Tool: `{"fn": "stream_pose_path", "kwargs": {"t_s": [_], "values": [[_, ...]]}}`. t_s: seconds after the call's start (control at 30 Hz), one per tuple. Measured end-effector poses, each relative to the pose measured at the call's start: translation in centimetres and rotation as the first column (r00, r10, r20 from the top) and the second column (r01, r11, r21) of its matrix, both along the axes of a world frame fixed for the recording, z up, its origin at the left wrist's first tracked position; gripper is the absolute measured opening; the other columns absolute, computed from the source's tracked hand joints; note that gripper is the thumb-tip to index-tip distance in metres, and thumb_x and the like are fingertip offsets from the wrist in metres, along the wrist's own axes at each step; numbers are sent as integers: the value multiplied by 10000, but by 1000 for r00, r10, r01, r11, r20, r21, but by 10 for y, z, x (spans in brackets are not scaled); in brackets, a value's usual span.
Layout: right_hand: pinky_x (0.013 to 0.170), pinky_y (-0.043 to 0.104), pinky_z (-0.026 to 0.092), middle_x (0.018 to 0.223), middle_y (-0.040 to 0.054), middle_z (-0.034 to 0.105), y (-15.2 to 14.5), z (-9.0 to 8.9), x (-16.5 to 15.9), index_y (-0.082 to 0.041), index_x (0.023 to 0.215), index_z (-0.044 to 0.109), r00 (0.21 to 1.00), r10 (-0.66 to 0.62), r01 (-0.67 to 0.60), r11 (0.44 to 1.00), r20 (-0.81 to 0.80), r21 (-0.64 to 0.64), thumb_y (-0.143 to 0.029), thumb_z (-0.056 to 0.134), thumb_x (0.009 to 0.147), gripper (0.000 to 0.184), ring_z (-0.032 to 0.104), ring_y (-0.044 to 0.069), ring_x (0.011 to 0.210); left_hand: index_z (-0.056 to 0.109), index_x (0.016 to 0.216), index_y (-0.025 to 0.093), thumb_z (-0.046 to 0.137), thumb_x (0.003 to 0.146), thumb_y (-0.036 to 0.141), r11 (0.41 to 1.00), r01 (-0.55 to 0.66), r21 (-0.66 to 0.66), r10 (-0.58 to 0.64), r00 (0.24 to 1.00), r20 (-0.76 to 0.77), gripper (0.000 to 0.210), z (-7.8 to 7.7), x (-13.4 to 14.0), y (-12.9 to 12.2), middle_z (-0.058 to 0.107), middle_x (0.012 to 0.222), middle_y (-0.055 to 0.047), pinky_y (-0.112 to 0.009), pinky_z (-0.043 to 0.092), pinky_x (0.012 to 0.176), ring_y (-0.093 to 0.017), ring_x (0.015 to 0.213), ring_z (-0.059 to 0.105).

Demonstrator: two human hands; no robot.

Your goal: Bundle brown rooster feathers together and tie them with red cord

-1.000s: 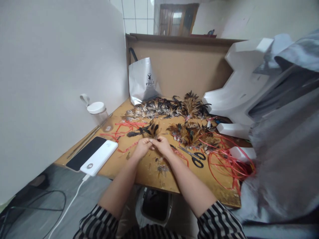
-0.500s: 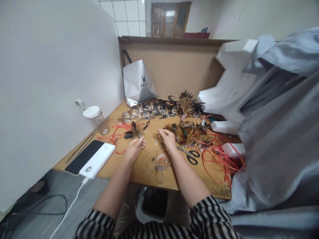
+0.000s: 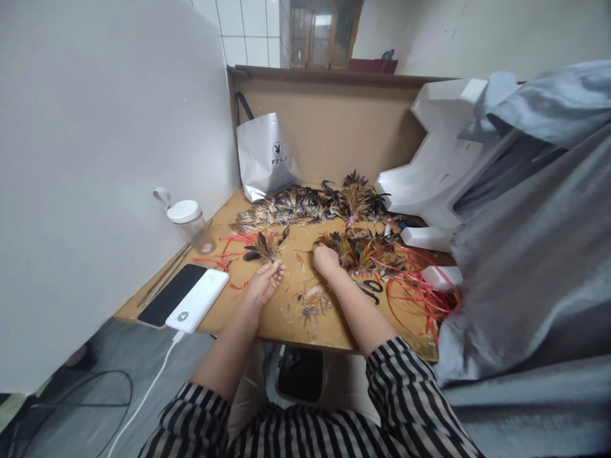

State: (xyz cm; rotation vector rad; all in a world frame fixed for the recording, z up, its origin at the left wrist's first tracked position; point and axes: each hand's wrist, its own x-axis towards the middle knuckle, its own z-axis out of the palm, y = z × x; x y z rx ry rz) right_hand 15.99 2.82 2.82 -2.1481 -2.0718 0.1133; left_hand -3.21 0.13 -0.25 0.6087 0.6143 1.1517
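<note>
My left hand [image 3: 264,282] is closed around the base of a small bunch of brown and black feathers [image 3: 267,245], which fans out away from me above the table. My right hand [image 3: 326,259] reaches to the left edge of a pile of brown feathers [image 3: 365,248]; its fingertips are partly hidden there, and I cannot see what, if anything, they grip. Black-handled scissors [image 3: 373,289] lie beside my right wrist, the blades covered by my forearm. Feather scraps [image 3: 312,302] are scattered on the table [image 3: 286,327] between my arms.
A longer row of feathers [image 3: 291,208] lies at the back, before a silver bag [image 3: 262,156]. Red plastic strings [image 3: 420,292] tangle at right; more lie left. A lidded jar [image 3: 191,224], a phone [image 3: 172,296] and a white power bank [image 3: 198,300] line the left side.
My right hand has moved away from the left one, forward and right to the feather pile. My left hand keeps its bunch nearly in place. The view has shifted slightly.
</note>
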Motion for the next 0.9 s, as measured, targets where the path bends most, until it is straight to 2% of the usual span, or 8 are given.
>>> {"fn": "stream_pose_path", "kwargs": {"t_s": [0.27, 0.37, 0.43, 0.53, 0.6, 0.67, 0.77, 0.9], "values": [[779, 341, 417, 905, 232, 622, 29, 9, -10, -40, 829, 661, 1000, -1, 1, 998, -4, -59, -74, 544, 662, 206, 589, 268, 891, 582, 812, 103, 593, 722, 125, 998, -9, -56, 10, 1000, 23, 93, 4, 0, 1, 622, 689, -37, -129, 426, 488, -47, 546, 548], [684, 273, 435, 813, 187, 638, 26, 7, -5, -60, 758, 662, 987, -28, 24, 999, -157, -24, -166, 581, 646, 173, 600, 202, 762, 586, 814, 102, 594, 722, 123, 999, -10, -51, 11, 1000, 14, 95, 3, -1, 1, 629, 710, -45, -134, 428, 499, -52, 565, 554], [560, 219, 411, 648, 102, 622, 19, 3, -4, -80, 666, 650, 787, 9, -9, 1000, -617, 2, -227, 592, 620, 165, 558, 137, 605, 590, 809, 99, 593, 724, 124, 999, -10, -42, 10, 1000, 13, 89, 3, 0, 0, 633, 720, -52, -138, 434, 514, -56, 581, 562], [424, 186, 327, 550, 10, 570, 5, -1, -11, -118, 708, 637, 629, 40, -67, 998, -776, -2, -354, 530, 659, 263, 431, 66, 425, 596, 798, 97, 590, 728, 125, 999, -7, -36, 7, 1000, -3, 75, 3, 1, 0, 636, 721, -56, -142, 440, 531, -60, 594, 569], [394, 176, 276, 574, 6, 573, -5, -2, -21, -118, 706, 620, 220, 7, -119, 993, -976, -20, -367, 610, 584, 277, 386, 47, 409, 600, 801, 95, 590, 728, 124, 999, 4, -32, -4, 1000, -28, 80, 3, 2, 0, 641, 732, -61, -145, 444, 545, -61, 600, 573], [397, 170, 257, 553, -13, 560, -12, -2, -33, -131, 671, 605, -19, -47, -123, 991, -999, -44, -337, 675, 512, 270, 383, 43, 418, 603, 818, 90, 596, 725, 129, 1000, 19, -16, -20, 999, -51, 102, 3, 3, 0, 648, 748, -71, -150, 447, 558, -65, 609, 579], [436, 179, 289, 493, -35, 522, -17, -4, -47, -137, 620, 593, -150, -45, -134, 991, -988, -24, -328, 697, 496, 250, 406, 52, 439, 607, 837, 84, 613, 715, 153, 999, 45, 19, -43, 996, -75, 141, 2, 3, 0, 657, 756, -82, -153, 447, 564, -73, 623, 588], [546, 210, 376, 575, -11, 582, -17, -11, -56, -139, 652, 607, -164, 12, -82, 996, -986, 26, -336, 691, 527, 248, 486, 82, 521, 614, 832, 76, 624, 708, 182, 996, 75, 50, -70, 991, -111, 163, 1, 3, -2, 662, 760, -91, -153, 447, 559, -74, 614, 589]]}}
